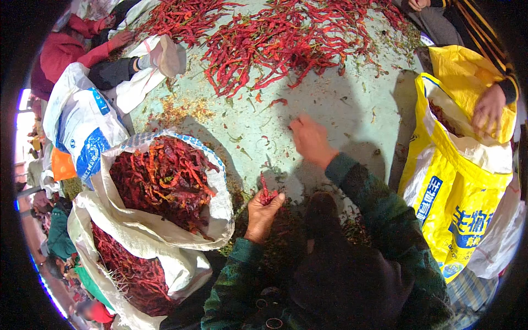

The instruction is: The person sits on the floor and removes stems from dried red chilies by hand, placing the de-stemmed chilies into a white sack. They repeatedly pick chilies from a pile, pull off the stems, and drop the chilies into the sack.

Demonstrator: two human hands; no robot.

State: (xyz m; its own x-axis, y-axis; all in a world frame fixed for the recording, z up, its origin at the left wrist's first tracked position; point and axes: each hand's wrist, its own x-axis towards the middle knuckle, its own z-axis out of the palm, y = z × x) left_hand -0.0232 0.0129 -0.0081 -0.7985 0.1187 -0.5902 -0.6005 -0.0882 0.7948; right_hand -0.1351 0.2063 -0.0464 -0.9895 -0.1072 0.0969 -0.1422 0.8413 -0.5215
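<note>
My left hand point(264, 212) is closed around a small bunch of red chili peppers point(267, 194) above the near edge of the pale green surface. Farther forward and to the right, my right hand point(312, 140) hovers over that surface, blurred, with its fingertips drawn together and a bit of red at them; whether it holds a pepper is unclear. Beyond both hands spreads a large heap of dried red chili peppers point(272, 49). Loose stems and pepper scraps point(243, 152) lie scattered between my hands and the heap.
Open woven sacks of red peppers point(161, 185) point(128, 268) stand on my left, beside a white and blue sack point(88, 128). A yellow sack point(466, 165) is at right, with another person's hand point(489, 110) at its mouth. A person in red point(66, 55) sits at upper left.
</note>
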